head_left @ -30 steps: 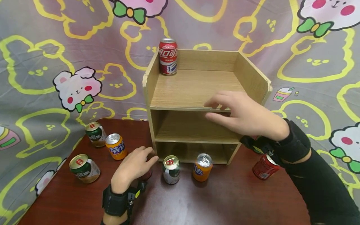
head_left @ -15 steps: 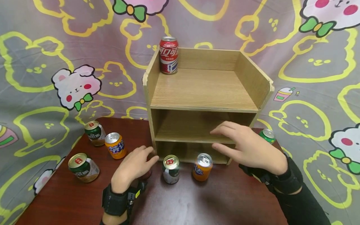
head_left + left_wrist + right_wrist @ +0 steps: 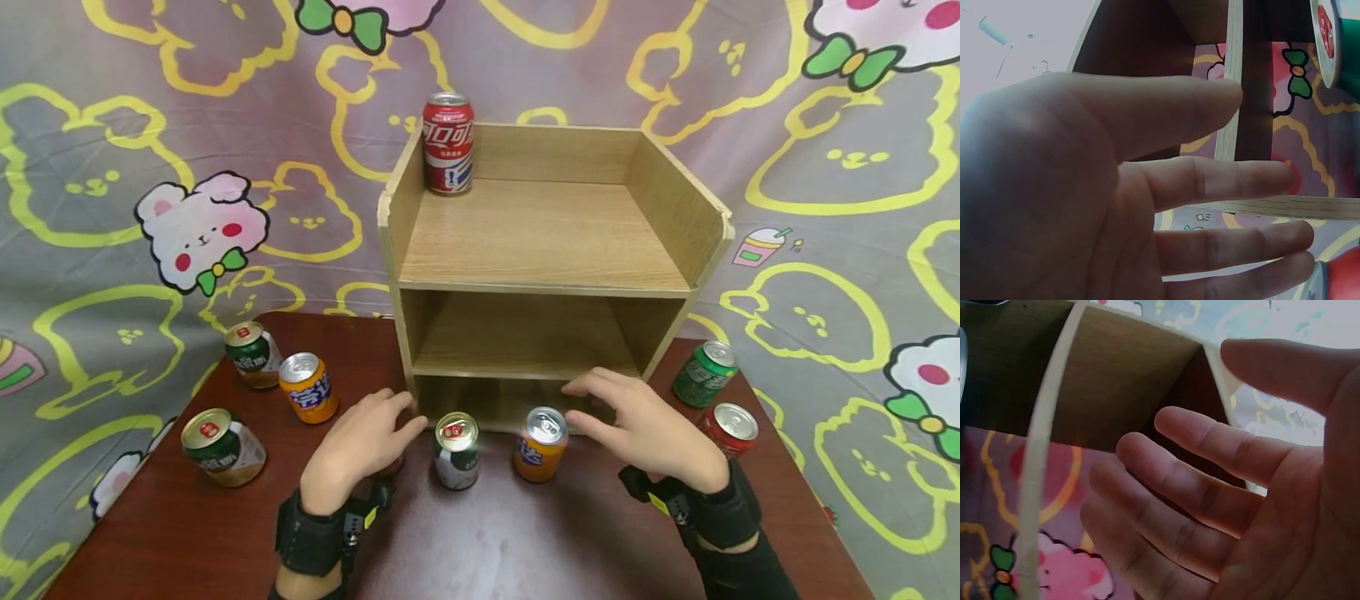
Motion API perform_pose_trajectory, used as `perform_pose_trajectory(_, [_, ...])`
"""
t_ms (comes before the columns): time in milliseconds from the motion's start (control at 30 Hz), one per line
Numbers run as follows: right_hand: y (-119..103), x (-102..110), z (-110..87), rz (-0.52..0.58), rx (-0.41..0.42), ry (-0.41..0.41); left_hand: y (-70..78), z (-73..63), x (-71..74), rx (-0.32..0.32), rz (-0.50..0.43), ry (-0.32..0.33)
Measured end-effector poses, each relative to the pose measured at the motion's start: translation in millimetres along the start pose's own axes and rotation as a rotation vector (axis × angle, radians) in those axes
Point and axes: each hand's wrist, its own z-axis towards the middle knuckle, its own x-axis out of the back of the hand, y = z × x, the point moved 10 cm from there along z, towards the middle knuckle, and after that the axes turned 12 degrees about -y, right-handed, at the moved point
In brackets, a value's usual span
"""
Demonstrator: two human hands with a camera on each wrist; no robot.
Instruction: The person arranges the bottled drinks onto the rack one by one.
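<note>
My left hand (image 3: 360, 454) hovers over a mostly hidden red can (image 3: 393, 467), its fingers relaxed and nothing in its grasp. In the left wrist view that red can (image 3: 1344, 275) shows at the lower right, apart from the fingers (image 3: 1235, 247). A green-and-white can (image 3: 456, 454) with a gold top stands just right of this hand. Beside an orange soda can (image 3: 538, 450), my right hand (image 3: 648, 433) hangs with thumb and fingers spread. The right wrist view shows nothing between those fingers (image 3: 1197, 487). A red cola can (image 3: 448, 150) stands on the shelf's top left.
The wooden shelf unit (image 3: 547, 287) has three levels and stands behind the hands. Two green-and-gold cans (image 3: 223, 450) and an orange can (image 3: 309, 392) stand at left. On the right are a green can (image 3: 705, 375) and a red can (image 3: 729, 429). A patterned cloth (image 3: 825, 167) hangs behind.
My right hand has come down from in front of the top shelf to near the orange can, uncovering the green and red cans at right. The left hand has stayed almost still.
</note>
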Motion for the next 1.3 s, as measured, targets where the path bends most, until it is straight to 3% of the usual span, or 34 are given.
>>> perform_pose_trajectory(167, [17,-16,-1.0,0.064,-0.069,0.000,-1.6,0.9,-0.5,0.006,-0.006,0.001])
perform_pose_trajectory(400, [32,-34,-2.4,0.149,-0.079,0.005,0.9,1.9,-0.8,0.003,-0.002,-0.002])
perform_pose_trajectory(600, [39,-42,2.4,0.113,-0.108,-0.002,0.5,3.9,-0.7,0.005,0.006,0.005])
perform_pose_trajectory(1067, [48,-97,21.7,0.119,-0.193,-0.234,0.4,3.3,2.2,0.013,0.016,0.008])
perform_pose_trajectory(1167, [53,-108,25.5,0.118,-0.215,-0.253,0.2,2.3,1.5,0.015,0.010,0.004])
perform_pose_trajectory(1300, [56,-120,30.3,0.040,-0.238,-0.247,0.9,1.7,1.0,0.016,0.006,0.001])
